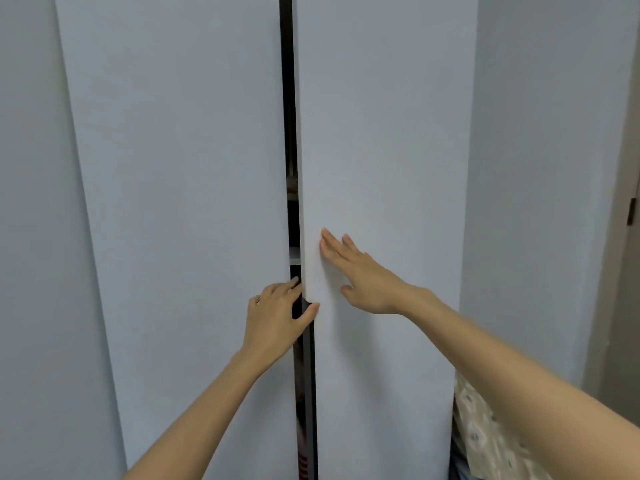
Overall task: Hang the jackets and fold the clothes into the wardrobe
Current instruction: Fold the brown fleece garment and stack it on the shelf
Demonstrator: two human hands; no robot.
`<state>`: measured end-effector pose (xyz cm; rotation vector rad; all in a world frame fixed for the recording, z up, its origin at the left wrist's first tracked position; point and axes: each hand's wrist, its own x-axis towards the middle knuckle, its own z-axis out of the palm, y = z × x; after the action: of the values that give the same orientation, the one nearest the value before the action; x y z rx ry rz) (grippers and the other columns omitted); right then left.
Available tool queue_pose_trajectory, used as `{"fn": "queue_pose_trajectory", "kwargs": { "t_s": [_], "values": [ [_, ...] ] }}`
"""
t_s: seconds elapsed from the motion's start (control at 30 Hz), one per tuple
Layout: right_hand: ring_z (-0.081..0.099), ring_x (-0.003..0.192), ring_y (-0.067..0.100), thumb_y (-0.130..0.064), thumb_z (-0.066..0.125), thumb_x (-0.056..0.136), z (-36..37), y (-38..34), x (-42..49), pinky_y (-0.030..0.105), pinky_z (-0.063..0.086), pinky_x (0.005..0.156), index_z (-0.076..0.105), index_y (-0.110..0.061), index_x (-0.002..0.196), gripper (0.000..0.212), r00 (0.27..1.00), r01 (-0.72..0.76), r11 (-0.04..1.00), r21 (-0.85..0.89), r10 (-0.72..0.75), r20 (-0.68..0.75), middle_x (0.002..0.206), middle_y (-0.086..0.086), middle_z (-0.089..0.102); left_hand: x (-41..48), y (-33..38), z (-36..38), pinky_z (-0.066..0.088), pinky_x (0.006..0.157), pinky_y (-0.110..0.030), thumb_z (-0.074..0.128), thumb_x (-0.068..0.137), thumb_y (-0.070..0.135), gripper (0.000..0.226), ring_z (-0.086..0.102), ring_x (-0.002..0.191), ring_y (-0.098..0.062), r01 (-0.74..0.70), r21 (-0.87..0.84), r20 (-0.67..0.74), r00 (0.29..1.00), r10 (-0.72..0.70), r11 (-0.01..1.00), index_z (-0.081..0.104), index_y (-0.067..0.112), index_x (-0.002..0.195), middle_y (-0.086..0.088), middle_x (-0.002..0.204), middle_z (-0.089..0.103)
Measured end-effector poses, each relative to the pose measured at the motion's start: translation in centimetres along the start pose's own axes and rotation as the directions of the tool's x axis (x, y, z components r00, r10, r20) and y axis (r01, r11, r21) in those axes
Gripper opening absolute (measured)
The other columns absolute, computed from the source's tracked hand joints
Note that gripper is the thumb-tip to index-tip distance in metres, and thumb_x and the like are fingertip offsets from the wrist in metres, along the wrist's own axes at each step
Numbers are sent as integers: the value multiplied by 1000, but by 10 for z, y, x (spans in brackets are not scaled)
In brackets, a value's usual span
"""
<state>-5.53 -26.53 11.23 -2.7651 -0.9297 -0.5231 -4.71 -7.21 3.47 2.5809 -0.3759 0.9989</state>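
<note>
The white wardrobe fills the view. Its left door (180, 202) and right door (381, 150) stand a narrow dark gap (288, 133) apart. My left hand (273, 317) is at the gap: the fingers reach in behind the right door's edge and the thumb lies on its front, so it grips that edge. My right hand (360, 275) rests flat on the right door's face with straight fingers, just up and right of the left hand. Through the gap I see a white shelf edge (295, 256) and a bit of red striped cloth (302, 459) low down. Most of the inside is hidden.
A pale wall (540, 168) stands right of the wardrobe. Patterned beige fabric (485, 431) lies low between the wardrobe and my right forearm. A room door frame with a hinge (632, 213) shows at the far right edge.
</note>
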Motion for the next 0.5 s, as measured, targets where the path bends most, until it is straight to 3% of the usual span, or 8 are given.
{"fn": "queue_pose_trajectory", "kwargs": {
  "t_s": [0.07, 0.17, 0.23, 0.4, 0.5],
  "values": [
    [-19, 145, 12, 0, 39, 93, 8, 4, 19, 45, 3, 118, -15, -31, 151, 85, 999, -35, 998, -51, 35, -2, 148, -26, -32, 17, -22, 9, 17, 115, -46, 41, 90, 64, 70, 11, 146, -17, 33, 23, 34, 999, -34, 999, 20, 35, 150, 8, 159, 14],
    [-20, 145, 11, 2, 39, 91, 21, 8, 44, 47, 5, 118, -15, -33, 150, 88, 996, -87, 992, -94, 87, -13, 149, -26, -32, 42, -47, 21, -1, 115, -55, 45, 81, 72, 97, -24, 144, -18, 129, -6, 59, 990, -128, 992, -8, 31, 151, 10, 155, -27],
    [-20, 145, 11, 2, 40, 90, 29, 11, 60, 46, 8, 118, -15, -31, 151, 88, 993, -117, 987, -109, 115, -23, 151, -24, -31, 56, -59, 30, -5, 112, -60, 46, 79, 75, 104, -38, 137, -18, 140, 11, 39, 989, -141, 990, -20, 32, 147, 9, 147, -41],
    [-21, 145, 10, -2, 43, 91, 45, 16, 86, 42, 28, 113, -15, -31, 151, 88, 985, -170, 977, -130, 163, -60, 152, -23, -29, 72, -79, 50, -9, 109, -63, 46, 84, 67, 96, -30, 142, -20, -7, 77, -124, 992, 16, 997, -16, 34, 149, 2, 154, -33],
    [-21, 145, 10, -13, 49, 93, 50, 19, 95, 40, 32, 111, -15, -31, 151, 89, 983, -178, 972, -153, 169, -70, 153, -22, -28, 81, -87, 60, -9, 109, -63, 47, 85, 66, 96, -25, 144, -22, 2, 90, -155, 988, 12, 996, -14, 30, 150, 0, 156, -28]
  ]
}}
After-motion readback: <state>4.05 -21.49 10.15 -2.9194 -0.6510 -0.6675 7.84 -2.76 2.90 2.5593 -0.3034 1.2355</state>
